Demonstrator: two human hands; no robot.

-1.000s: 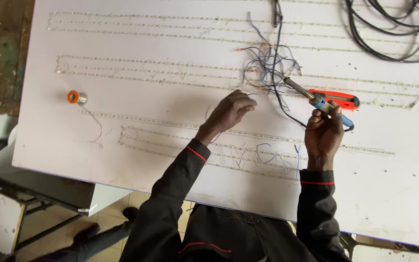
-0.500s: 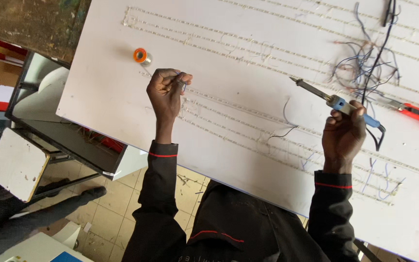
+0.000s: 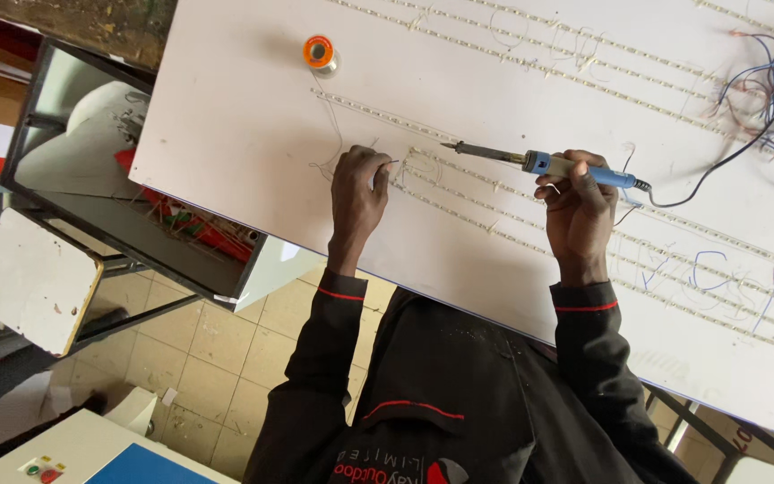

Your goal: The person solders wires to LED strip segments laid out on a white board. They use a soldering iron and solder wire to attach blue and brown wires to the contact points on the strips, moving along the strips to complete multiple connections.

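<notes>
I note the left hand (image 3: 357,199) resting on the white board (image 3: 226,134), fingers closed to a pinch on a thin solder wire (image 3: 389,163) whose end pokes out toward the LED strips (image 3: 494,184). The wire trails back across the board to the orange solder spool (image 3: 319,52), which sits near the board's far left corner, well apart from the hand. I judge the pinch sits close to the wire's end so that the end can be steered.

The right hand (image 3: 575,202) is wrapped shut around the blue grip of the soldering iron (image 3: 530,161), held like a pen. Its tip points left, hovering just above the strip and near the wire end; I cannot tell if it touches. The iron's dark cord (image 3: 718,170) runs off toward the tangle of loose wires (image 3: 763,81) at the board's far right corner.
</notes>
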